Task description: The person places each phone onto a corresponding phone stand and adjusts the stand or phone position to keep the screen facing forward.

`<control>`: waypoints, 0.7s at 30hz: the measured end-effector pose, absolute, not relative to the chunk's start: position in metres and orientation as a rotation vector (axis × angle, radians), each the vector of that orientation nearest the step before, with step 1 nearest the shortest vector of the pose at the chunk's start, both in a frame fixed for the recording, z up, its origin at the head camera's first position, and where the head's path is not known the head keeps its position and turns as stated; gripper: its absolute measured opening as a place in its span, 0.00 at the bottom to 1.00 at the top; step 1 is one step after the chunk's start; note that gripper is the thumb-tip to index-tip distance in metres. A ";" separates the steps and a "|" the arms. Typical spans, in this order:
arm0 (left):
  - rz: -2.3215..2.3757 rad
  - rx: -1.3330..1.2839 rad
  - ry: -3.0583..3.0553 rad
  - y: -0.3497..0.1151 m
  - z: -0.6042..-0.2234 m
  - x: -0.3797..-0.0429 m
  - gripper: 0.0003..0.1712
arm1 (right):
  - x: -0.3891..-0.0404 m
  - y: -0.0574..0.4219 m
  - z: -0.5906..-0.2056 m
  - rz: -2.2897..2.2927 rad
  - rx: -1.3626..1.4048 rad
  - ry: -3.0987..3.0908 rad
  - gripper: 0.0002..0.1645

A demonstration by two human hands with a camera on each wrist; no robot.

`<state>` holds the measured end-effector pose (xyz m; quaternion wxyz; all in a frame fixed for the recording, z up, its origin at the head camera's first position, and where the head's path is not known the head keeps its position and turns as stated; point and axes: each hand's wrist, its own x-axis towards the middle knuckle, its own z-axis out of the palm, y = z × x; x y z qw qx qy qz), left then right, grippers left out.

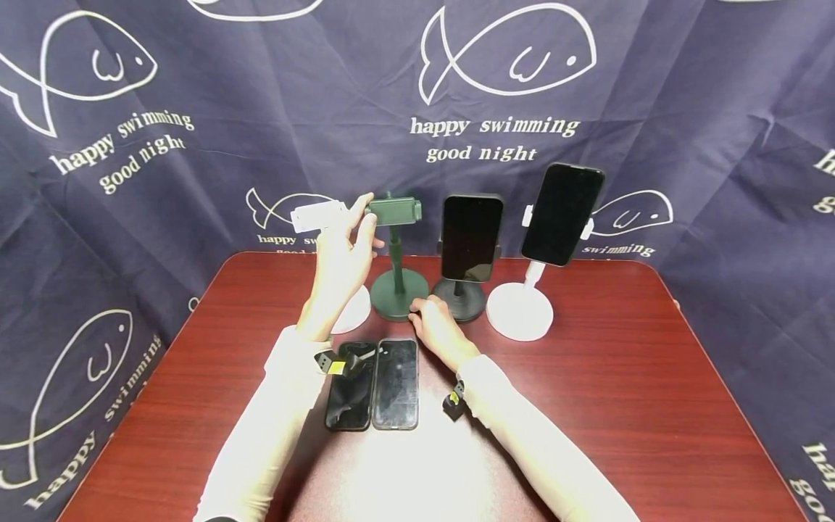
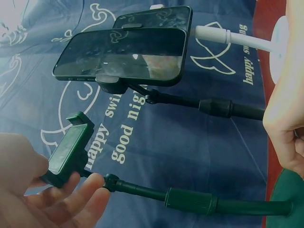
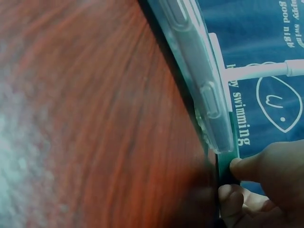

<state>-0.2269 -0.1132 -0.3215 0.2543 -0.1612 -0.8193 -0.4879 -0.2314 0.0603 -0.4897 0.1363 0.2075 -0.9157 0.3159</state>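
A green phone stand stands upright, its clamp holding no phone. My left hand grips the left end of that clamp; in the left wrist view the thumb and fingers lie on either side of it. Low down, my right hand pinches the front right rim of the round green base between thumb and fingers. Two phones lie flat side by side in front of the stand: a black one on the left and one in a clear case on the right.
A white stand is partly hidden behind my left arm. To the right stand a black stand with an upright phone and a white stand with a tilted phone. A printed curtain hangs behind the red table.
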 end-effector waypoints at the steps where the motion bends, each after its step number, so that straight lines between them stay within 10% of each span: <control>1: -1.333 -0.436 -2.221 -0.114 -0.322 -0.226 0.23 | -0.231 0.061 -0.490 0.910 0.611 -2.658 0.02; 21: -1.235 -0.433 -2.153 -0.121 -0.324 -0.220 0.20 | -0.229 0.060 -0.490 0.898 0.766 -2.612 0.04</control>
